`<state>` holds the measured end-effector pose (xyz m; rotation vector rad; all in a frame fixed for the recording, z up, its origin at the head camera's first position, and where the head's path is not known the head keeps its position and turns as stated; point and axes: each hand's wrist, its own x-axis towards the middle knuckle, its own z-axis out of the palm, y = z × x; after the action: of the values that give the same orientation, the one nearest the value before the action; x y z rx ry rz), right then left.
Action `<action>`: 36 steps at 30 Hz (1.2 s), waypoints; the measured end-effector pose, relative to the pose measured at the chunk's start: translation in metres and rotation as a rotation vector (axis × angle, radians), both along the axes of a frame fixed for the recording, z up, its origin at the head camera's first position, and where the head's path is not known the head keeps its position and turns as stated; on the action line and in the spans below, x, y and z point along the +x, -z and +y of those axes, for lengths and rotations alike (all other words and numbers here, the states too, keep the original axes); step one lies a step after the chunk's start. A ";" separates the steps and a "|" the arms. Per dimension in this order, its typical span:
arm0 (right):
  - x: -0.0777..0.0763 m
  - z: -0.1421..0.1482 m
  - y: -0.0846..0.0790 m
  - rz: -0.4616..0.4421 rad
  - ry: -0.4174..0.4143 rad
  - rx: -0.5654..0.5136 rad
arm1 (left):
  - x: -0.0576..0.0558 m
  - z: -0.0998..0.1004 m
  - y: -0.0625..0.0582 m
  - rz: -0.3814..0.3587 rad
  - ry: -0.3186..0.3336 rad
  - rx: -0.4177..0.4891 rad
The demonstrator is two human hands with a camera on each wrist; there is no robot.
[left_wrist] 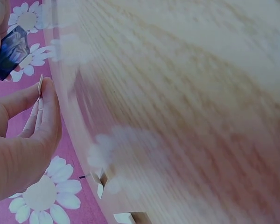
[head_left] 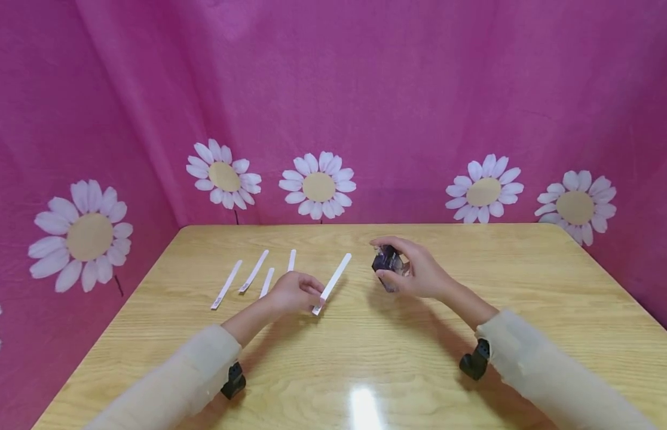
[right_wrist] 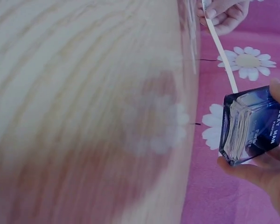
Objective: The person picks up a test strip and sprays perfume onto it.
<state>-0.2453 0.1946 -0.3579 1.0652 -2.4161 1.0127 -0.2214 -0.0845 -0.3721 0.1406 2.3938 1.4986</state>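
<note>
My left hand pinches the lower, labelled end of a white paper test strip, which slants up and to the right above the table. In the right wrist view the strip's far end meets the outline of a dark blue glass perfume bottle. That bottle, lettered "SEXY MAN", is gripped by my right hand between thumb and fingers, tilted toward the strip. Several more white strips lie on the table to the left, two of them partly behind my left hand.
The wooden table reaches back to a pink curtain printed with white daisies. Dark wrist cameras sit below both sleeves. A bright reflection shows on the table's front part.
</note>
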 end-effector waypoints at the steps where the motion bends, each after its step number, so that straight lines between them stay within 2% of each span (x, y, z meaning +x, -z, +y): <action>1: 0.000 0.000 -0.001 -0.004 -0.003 -0.005 | 0.000 0.000 0.000 0.000 -0.006 0.001; 4: 0.000 0.000 -0.006 0.006 -0.010 -0.016 | -0.001 -0.001 0.000 -0.004 -0.015 0.002; 7: -0.001 -0.002 -0.006 0.064 -0.002 0.006 | -0.001 -0.001 0.000 -0.003 -0.016 -0.008; 12: -0.003 -0.006 0.001 0.126 0.042 0.037 | -0.001 -0.002 0.000 -0.012 -0.014 0.001; 15: -0.001 -0.007 0.005 0.115 0.046 0.032 | 0.000 -0.003 0.001 -0.014 -0.008 0.012; 19: 0.001 -0.006 0.002 0.076 0.047 0.013 | 0.000 -0.005 -0.001 -0.006 -0.010 -0.001; 24: 0.003 -0.002 -0.004 -0.026 0.046 -0.023 | 0.001 -0.007 -0.001 0.005 -0.010 0.013; 30: 0.004 0.010 0.003 -0.071 0.052 -0.055 | 0.001 -0.012 0.004 0.004 -0.020 0.030; 36: 0.006 0.025 0.011 -0.102 0.047 -0.109 | 0.002 -0.019 0.008 -0.009 -0.067 0.009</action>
<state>-0.2392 0.2192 -0.3688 0.9369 -2.4212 1.1946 -0.2196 -0.1034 -0.3796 0.0553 2.4074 1.5360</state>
